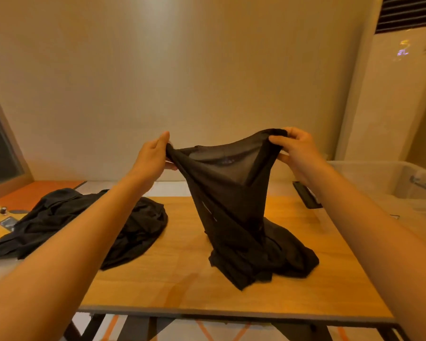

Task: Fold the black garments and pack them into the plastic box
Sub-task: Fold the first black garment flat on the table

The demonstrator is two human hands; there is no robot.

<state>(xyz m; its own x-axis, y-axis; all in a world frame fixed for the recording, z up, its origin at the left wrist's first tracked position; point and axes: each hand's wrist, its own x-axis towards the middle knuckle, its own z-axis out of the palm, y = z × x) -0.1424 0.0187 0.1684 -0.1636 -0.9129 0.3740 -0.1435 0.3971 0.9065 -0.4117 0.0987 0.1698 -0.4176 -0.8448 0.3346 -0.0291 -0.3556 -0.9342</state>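
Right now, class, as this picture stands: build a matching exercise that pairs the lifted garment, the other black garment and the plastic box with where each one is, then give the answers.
Things
1. lifted garment
2. other garment
3. plastic box

Places
A. far right, at the table end
B. crumpled on the table, left side
C. top edge pinched by the left hand and the right hand, lower end resting on the table

Pairs: 1-C, 2-B, 3-A

Looks like a plain indoor workroom: bare wall (207, 70), wooden table (182, 267), floor-standing air conditioner (399, 94), orange tape lines (207, 331) on floor.
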